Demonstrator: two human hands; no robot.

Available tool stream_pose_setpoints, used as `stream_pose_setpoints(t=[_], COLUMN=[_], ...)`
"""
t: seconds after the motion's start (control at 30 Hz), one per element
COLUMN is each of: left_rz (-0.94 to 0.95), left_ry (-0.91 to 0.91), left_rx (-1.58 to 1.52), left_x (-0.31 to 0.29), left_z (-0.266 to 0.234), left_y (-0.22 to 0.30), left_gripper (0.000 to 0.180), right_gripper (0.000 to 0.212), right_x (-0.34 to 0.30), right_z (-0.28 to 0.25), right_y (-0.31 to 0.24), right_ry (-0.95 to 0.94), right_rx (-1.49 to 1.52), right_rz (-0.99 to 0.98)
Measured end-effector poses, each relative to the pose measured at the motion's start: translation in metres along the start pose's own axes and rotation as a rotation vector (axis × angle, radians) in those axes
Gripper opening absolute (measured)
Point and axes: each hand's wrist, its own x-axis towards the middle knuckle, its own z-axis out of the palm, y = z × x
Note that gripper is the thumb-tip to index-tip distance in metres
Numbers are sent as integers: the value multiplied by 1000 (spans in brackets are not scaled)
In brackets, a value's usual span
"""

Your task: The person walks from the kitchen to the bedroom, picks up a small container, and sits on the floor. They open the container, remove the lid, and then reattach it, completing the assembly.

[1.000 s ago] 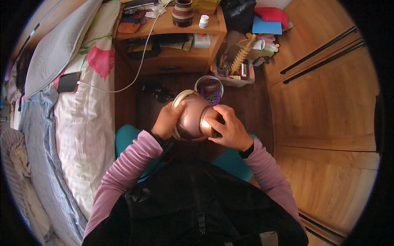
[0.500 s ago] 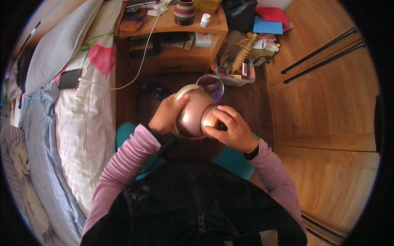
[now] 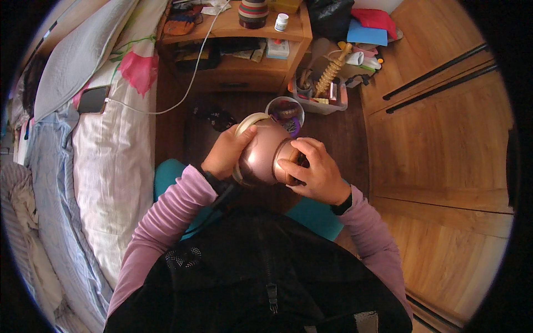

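Over my lap I hold a rounded, glossy pink metallic vessel point(image 3: 263, 152), tipped on its side. A cream-coloured ring runs along its left edge, and a narrower copper-toned collar point(image 3: 285, 162) forms its right end. My left hand point(image 3: 226, 151) is closed on the ringed edge, thumb lying on the pink body. My right hand point(image 3: 316, 171) wraps its bent fingers round the collar. Its opening or end face is mostly hidden by those fingers. Just beyond the vessel, a small round tub point(image 3: 285, 107) with a purple item point(image 3: 292, 126) in it stands on the floor.
To the left, a bed point(image 3: 111, 183) carries a phone point(image 3: 94, 100) on a white cable. Ahead is a wooden cabinet point(image 3: 240, 87) with a striped vase point(image 3: 253, 14) and a white bottle point(image 3: 281, 23). A clear bin point(image 3: 327, 105) stands beside it; wardrobe doors point(image 3: 438, 139) line the right.
My right hand's fingers have shifted slightly round the collar, with the index and middle fingers more bent. The vessel has barely moved in my left hand. The whole view has tilted a little.
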Motion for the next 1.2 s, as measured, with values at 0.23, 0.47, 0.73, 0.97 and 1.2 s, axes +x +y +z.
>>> stream_pose_setpoints(t=[0.23, 0.47, 0.73, 0.97, 1.2], left_rz=[15, -55, -131, -114, -54], left_ry=[103, 3, -31, -1, 106], left_rx=[-13, -23, -54, -116, 59], left_x=[-6, -2, 1, -2, -4], left_z=[4, -2, -12, -9, -6], left_y=[3, 12, 4, 0, -1], left_gripper=[39, 39, 38, 40, 41], right_gripper=[66, 38, 34, 49, 77], right_x=[0, 1, 7, 8, 4], right_z=[5, -2, -10, -5, 15], right_y=[2, 4, 2, 3, -1], right_ry=[44, -18, -133, -113, -6], right_rx=[63, -83, -78, 26, 256], right_rz=[50, -200, -343, -142, 371])
